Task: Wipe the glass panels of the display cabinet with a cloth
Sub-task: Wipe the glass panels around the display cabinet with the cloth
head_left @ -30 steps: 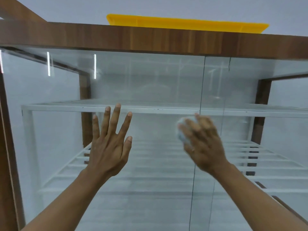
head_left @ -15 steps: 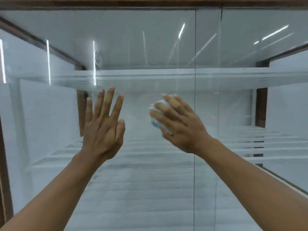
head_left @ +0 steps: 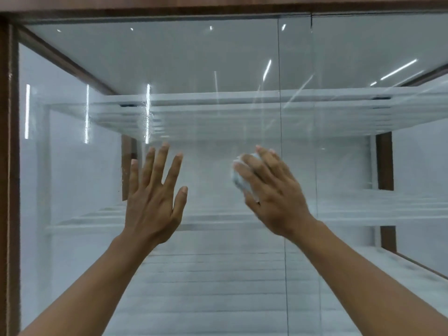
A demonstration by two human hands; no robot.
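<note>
The right hand [head_left: 274, 190] was clamped on the balled cloth [head_left: 238, 174] against the left glass panel [head_left: 194, 69], beside its right edge, while the left hand [head_left: 152, 195], fingers spread, lay flat farther left.

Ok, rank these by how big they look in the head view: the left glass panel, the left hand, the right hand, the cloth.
1. left glass panel, far the largest.
2. left hand and right hand: too alike to rank.
3. cloth, smallest, though the right hand's fingers hide most of it.
</note>
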